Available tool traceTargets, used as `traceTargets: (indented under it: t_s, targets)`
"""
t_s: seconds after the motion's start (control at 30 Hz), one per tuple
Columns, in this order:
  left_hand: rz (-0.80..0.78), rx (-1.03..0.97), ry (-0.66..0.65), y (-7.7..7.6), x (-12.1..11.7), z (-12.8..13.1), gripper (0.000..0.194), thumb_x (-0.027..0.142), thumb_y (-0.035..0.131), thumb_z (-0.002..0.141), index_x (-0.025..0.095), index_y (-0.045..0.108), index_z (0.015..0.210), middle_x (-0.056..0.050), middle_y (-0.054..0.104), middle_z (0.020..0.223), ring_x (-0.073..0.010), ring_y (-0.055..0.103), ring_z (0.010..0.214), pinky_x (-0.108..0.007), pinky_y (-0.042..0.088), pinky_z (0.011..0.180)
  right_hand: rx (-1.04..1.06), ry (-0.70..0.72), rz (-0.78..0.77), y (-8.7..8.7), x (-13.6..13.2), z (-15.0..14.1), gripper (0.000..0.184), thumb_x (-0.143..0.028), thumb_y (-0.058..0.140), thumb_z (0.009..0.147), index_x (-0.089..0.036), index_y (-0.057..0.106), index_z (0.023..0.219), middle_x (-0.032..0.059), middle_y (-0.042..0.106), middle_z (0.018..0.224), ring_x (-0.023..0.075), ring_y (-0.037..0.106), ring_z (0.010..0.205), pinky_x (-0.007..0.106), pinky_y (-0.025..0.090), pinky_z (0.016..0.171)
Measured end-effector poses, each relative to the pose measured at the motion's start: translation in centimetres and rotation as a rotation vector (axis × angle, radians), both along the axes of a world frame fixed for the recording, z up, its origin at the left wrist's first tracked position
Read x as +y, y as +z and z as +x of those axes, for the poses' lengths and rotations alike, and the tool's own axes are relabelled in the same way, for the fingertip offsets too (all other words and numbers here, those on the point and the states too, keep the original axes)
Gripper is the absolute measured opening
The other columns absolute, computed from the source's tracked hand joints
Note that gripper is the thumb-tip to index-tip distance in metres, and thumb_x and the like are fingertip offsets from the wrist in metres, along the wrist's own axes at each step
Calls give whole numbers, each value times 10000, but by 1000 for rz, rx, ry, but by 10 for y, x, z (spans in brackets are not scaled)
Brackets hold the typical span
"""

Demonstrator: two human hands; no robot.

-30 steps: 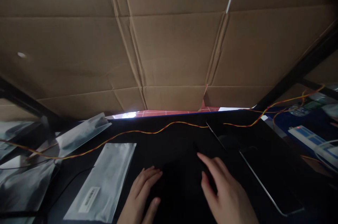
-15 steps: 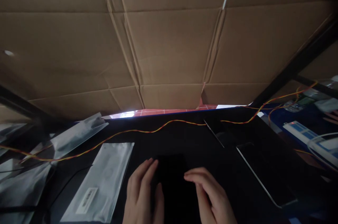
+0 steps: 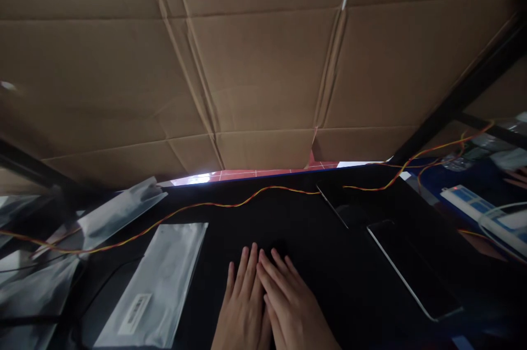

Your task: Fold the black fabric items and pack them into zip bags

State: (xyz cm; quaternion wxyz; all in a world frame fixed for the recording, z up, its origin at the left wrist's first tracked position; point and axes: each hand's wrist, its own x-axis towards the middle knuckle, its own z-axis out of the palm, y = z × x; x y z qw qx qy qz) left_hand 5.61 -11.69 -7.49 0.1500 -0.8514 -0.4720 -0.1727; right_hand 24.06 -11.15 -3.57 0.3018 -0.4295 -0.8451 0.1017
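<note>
Black, matte tabletop (image 3: pixel 337 284) across the lower half of the frame, dim and nearly featureless. Brown corrugated cardboard (image 3: pixel 263 64) filling the upper half, creased and seamed, flaps meeting at the centre. Thin strip of red tiled floor (image 3: pixel 263 175) just below its edge. Twisted red-and-yellow wire (image 3: pixel 230 205) snaking across mid-frame, left to right. Silvery, glossy foil bag (image 3: pixel 160 284) with a white label at lower left, flat and rectangular; more crinkled foil bags (image 3: pixel 119 210) at far left. Dark glass slab with a bright metal edge (image 3: pixel 411 273) at lower right. White power strip (image 3: pixel 477 208) at far right. Left hand (image 3: pixel 244 306) and right hand (image 3: pixel 290 306) at bottom centre, side by side and touching, fingers straight, palms down, pressed flat on the tabletop. Nothing gripped; whether something dark lies beneath cannot be told.
</note>
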Motion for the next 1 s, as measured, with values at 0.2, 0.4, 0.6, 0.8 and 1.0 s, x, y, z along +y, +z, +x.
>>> traceTargets:
  t_s: [0.2, 0.4, 0.6, 0.8, 1.0]
  targets:
    - [-159, -51, -100, 23, 4, -10, 741, 273, 479, 1078, 139, 176, 1741, -176, 442, 1711, -361, 446, 1583, -578, 569, 1136, -30, 32, -205, -16, -2, 7, 694, -129, 513, 1066, -228, 314, 1723, 87, 432, 1713, 288, 465, 1563, 549, 424, 1271]
    - [-272, -267, 53, 70, 7, -62, 468, 336, 444, 1111, 265, 516, 1568, -108, 693, 1507, -254, 739, 1298, -343, 658, 993, 411, -70, -307, 16, -6, 48, 479, -356, 370, 1167, -314, 542, 1612, 62, 510, 1682, 298, 464, 1567, 590, 432, 1253]
    - [-539, -239, 595, 74, 9, -133, 407, 563, 435, 1035, 276, 617, 811, -4, 750, 712, -243, 777, 648, -295, 561, 584, 691, -456, -336, 29, -17, 102, 447, -450, 390, 1153, -307, 788, 1293, 84, 741, 1447, 295, 706, 1338, 487, 614, 1108]
    - [-715, -146, 640, 68, 11, -123, 391, 411, 341, 1005, 274, 666, 836, -70, 811, 786, -299, 820, 796, -346, 539, 674, 662, -426, -230, 37, -10, 85, 361, -378, 441, 1138, -307, 795, 1156, 83, 813, 1231, 251, 785, 1126, 363, 681, 919]
    - [-731, -227, 393, 93, -4, -74, 428, 398, 380, 1044, 265, 621, 716, -12, 720, 645, -203, 739, 612, -259, 454, 555, 280, 52, -277, 52, -4, 16, 338, -141, 660, 939, -311, 787, 1201, 23, 837, 1131, 247, 798, 1003, 378, 654, 920]
